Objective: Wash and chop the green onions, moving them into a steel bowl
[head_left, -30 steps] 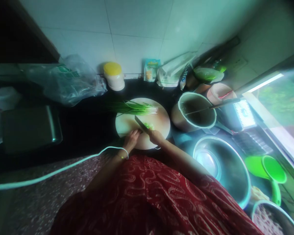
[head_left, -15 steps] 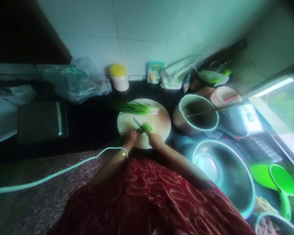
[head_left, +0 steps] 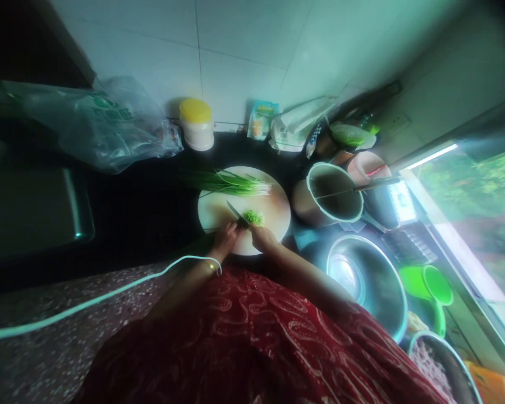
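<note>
My right hand (head_left: 264, 239) is closed around the handle of a knife (head_left: 237, 212), whose blade points up and left over the round pale cutting board (head_left: 280, 224). Against the blade's left side, my left hand (head_left: 226, 238) has its fingers closed, seemingly on spring onions that are mostly hidden beneath it. Chopped green pieces (head_left: 252, 217) lie in a small heap just right of the blade. A bunch of whole spring onions (head_left: 244, 185) rests across the far part of the board, white ends to the right.
Right of the board stand a deep pot (head_left: 307, 207), a wide metal basin (head_left: 382, 280), a green plastic scoop (head_left: 416, 280) and a bowl (head_left: 431, 365). Along the wall are a yellow-lidded jar (head_left: 197, 134) and a plastic bag (head_left: 113, 134). A white cable (head_left: 109, 294) runs to my left wrist.
The view has turned somewhat, so the surroundings shift and more of the window shows. Both hands stay at the board, and the knife remains beside the chopped heap.
</note>
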The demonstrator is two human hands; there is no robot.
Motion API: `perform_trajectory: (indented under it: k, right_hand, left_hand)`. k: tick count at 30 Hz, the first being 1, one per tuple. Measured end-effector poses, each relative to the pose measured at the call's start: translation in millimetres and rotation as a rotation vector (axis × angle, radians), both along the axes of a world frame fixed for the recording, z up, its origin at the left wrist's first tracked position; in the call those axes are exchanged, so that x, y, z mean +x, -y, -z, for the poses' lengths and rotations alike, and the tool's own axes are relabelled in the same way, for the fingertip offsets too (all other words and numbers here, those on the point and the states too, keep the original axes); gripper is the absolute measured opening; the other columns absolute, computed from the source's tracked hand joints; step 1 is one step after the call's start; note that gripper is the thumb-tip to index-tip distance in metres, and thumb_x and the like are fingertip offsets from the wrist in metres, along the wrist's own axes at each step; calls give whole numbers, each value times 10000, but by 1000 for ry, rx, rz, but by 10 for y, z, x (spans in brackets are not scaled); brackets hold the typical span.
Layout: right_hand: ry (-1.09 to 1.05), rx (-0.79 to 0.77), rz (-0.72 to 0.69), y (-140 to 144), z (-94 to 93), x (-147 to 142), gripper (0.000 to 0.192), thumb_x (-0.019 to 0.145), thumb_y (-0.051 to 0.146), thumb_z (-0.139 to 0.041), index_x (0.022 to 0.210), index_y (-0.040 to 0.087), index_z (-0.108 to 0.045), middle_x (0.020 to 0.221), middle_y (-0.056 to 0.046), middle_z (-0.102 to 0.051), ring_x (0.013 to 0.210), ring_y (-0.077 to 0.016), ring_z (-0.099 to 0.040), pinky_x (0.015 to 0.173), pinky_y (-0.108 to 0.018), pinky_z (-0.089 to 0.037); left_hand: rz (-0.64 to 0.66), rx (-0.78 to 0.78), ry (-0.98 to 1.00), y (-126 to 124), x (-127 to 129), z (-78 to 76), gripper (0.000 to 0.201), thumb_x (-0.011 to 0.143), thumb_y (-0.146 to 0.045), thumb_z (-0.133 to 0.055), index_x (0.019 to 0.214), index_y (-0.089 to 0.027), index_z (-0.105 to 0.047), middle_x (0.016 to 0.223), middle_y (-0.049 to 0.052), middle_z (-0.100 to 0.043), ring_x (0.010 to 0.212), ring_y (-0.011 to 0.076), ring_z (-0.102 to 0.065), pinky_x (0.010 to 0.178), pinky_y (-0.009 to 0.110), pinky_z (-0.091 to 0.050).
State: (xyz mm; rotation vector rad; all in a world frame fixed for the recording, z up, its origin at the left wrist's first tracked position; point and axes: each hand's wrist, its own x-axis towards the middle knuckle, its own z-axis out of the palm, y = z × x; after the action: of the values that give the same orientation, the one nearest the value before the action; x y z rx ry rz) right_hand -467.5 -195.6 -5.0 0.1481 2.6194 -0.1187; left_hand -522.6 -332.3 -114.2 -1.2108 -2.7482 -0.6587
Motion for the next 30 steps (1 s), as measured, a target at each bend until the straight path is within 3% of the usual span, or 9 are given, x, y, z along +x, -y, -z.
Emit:
perform_trajectory:
  k: [5, 12, 21, 30]
  right_hand:
    - [-22, -2, 26, -26, -34, 7, 404, 898, 84, -313, 1275, 100, -456, 975, -163, -702, 934, -258, -685, 778, -351, -510]
    - [39, -8, 13, 6, -229, 140, 429, 846, 70, -389, 1268, 118, -453, 949, -153, -703, 938, -274, -686, 773, -355, -510]
    - [31, 8, 17, 128, 33, 10, 447, 872, 60, -345, 1306, 109, -443, 981, -181, -704, 971, -272, -679, 787, -359, -514]
    - [51, -1, 14, 106, -40, 63, 424, 875, 72, -379, 1291, 128, -445, 975, -160, -704, 958, -265, -681, 772, -350, -513]
  left_hand:
    - [-23, -9, -8, -17, -12, -8, 317, 987, -261, -370, 902, -169, -662, 851, 102, -631, 834, 214, -566, 713, 334, -445]
    - [0, 28, 19, -3, -18, -13, 209, 961, -203, -434, 1065, -190, -615, 908, 84, -640, 857, 205, -568, 753, 329, -441]
    - [22, -25, -11, -6, -15, 12, 237, 971, -203, -405, 960, -152, -636, 910, 103, -655, 854, 216, -574, 751, 338, -442]
    - [6, 5, 5, -12, -17, 66, 262, 975, -218, -377, 1004, -169, -633, 904, 108, -641, 848, 224, -571, 741, 353, -438]
